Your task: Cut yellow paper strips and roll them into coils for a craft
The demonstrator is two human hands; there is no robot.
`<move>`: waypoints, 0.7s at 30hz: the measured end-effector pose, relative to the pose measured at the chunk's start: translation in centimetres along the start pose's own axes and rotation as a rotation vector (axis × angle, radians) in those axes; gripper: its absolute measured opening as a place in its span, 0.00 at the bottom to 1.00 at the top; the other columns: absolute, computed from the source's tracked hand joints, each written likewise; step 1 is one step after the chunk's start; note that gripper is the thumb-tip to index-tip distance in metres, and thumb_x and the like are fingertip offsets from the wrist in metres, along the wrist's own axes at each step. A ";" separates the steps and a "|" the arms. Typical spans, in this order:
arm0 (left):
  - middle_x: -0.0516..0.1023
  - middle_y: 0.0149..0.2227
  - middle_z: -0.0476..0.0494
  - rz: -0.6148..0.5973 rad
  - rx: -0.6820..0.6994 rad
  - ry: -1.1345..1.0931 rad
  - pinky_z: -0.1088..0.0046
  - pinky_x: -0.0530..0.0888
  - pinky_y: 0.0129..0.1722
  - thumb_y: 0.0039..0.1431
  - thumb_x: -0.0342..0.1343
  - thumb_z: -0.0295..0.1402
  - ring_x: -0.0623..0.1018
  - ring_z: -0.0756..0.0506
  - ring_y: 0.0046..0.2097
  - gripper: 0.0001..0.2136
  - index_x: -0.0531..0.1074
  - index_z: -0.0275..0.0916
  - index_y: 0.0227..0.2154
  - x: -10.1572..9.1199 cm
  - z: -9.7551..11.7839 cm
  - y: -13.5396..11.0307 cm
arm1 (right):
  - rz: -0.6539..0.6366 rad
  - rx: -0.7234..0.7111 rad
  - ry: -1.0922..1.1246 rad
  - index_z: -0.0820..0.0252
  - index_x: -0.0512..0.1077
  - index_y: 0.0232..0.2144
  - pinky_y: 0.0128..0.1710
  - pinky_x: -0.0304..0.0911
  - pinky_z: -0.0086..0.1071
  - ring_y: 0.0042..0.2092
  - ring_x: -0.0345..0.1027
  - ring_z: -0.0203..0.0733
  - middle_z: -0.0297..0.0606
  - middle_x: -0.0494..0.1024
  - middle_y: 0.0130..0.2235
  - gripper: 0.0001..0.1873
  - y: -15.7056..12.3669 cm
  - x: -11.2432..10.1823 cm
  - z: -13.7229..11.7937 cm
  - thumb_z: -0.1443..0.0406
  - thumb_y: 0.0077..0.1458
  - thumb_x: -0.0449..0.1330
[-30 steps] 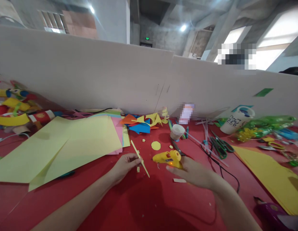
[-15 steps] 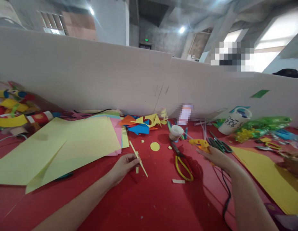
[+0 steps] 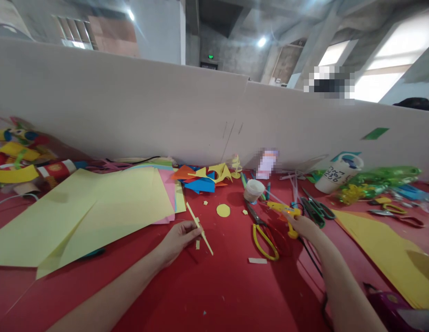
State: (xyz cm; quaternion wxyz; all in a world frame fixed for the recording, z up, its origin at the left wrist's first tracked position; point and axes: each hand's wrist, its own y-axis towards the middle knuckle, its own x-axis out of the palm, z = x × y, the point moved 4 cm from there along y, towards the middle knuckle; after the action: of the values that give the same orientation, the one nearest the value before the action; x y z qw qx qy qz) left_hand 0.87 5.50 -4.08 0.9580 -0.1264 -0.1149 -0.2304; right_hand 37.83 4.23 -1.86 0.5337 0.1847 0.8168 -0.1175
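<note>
Pinched between the fingers of my left hand [image 3: 183,237] is a thin pale yellow paper strip [image 3: 206,243], slanted above the red table. Close by it lie small yellow paper scraps [image 3: 197,245]. My right hand [image 3: 304,227] has its fingers over the rear of a yellow hot glue gun [image 3: 279,207], whose handle shows below them; its nozzle points left. Part of the grip is hidden. Between the hands are a yellow paper circle [image 3: 223,210], small paper stars [image 3: 245,212] and yellow-handled scissors [image 3: 265,242]. A paper cup [image 3: 254,190] stands behind the scissors.
Large pale yellow sheets [image 3: 128,198] cover the left side. Green-handled scissors [image 3: 313,212], a white marked bucket [image 3: 335,175] and orange-yellow paper [image 3: 380,253] are on the right. A white partition [image 3: 148,115] borders the back. The gun's black cable [image 3: 311,258] runs beneath my right arm.
The glue gun has shifted slightly left and lower, and more of its handle shows. My left hand keeps the strip nearly still. Another person's hand at the right edge has left the view.
</note>
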 end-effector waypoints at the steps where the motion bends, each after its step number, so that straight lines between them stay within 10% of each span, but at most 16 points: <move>1: 0.72 0.22 0.50 -0.001 0.005 0.000 0.77 0.66 0.25 0.45 0.60 0.37 0.69 0.53 0.23 0.09 0.71 0.35 0.23 0.0 0.0 0.0 | 0.014 0.014 -0.061 0.64 0.73 0.21 0.31 0.63 0.39 0.29 0.72 0.51 0.48 0.74 0.20 0.14 -0.1 -0.4 -0.1 0.59 0.49 0.55; 6: 0.72 0.22 0.50 0.030 -0.016 -0.020 0.78 0.67 0.27 0.43 0.62 0.37 0.71 0.52 0.26 0.09 0.72 0.35 0.22 -0.2 -0.3 0.1 | 0.163 -0.090 -0.078 0.65 0.73 0.25 0.39 0.60 0.44 0.37 0.70 0.55 0.54 0.76 0.31 0.12 -2.8 -1.9 -5.6 0.61 0.49 0.55; 12: 0.73 0.22 0.49 0.022 0.017 -0.007 0.78 0.67 0.27 0.43 0.62 0.38 0.70 0.52 0.24 0.11 0.72 0.34 0.22 -0.2 -0.2 0.1 | -0.248 -0.449 0.700 0.60 0.70 0.34 0.38 0.65 0.33 0.36 0.71 0.41 0.40 0.77 0.34 0.13 -10.3 5.2 -17.2 0.58 0.47 0.58; 21: 0.73 0.20 0.50 0.017 0.084 0.065 0.76 0.66 0.26 0.45 0.60 0.38 0.69 0.52 0.22 0.10 0.74 0.35 0.23 0.4 0.6 -0.2 | -0.058 -0.533 0.706 0.58 0.70 0.30 0.38 0.64 0.34 0.36 0.67 0.40 0.36 0.73 0.33 0.05 -12.9 8.2 -18.8 0.68 0.47 0.58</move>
State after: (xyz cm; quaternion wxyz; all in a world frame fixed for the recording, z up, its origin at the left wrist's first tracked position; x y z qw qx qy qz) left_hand 1.01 5.36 -3.39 0.9676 -0.0795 -0.0921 -0.2210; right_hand 13.82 1.36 -1.84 0.2477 0.0463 0.9557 0.1524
